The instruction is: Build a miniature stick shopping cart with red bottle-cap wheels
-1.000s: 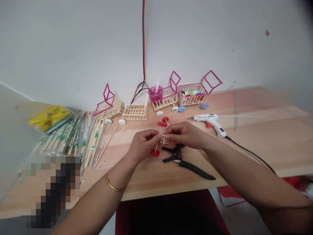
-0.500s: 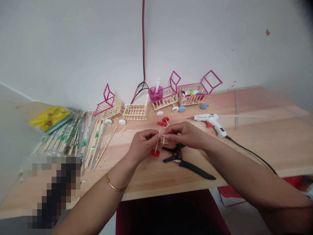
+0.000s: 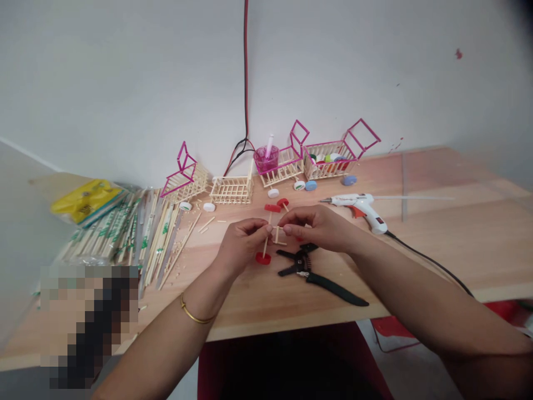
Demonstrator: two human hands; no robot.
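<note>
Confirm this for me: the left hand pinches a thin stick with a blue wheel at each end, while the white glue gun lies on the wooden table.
The colour is wrong: the head view shows a red wheel at each end of the thin stick. The left hand does pinch it, and the white glue gun lies on the wooden table.

By one head-worn camera, the counter (image 3: pixel 478 222) is viewed from above its near edge, forward and downward. The left hand (image 3: pixel 244 244) and right hand (image 3: pixel 322 228) are framed fairly near, between the near and far edges; beyond the far edge, the wall (image 3: pixel 166 83) is taken in.
</note>
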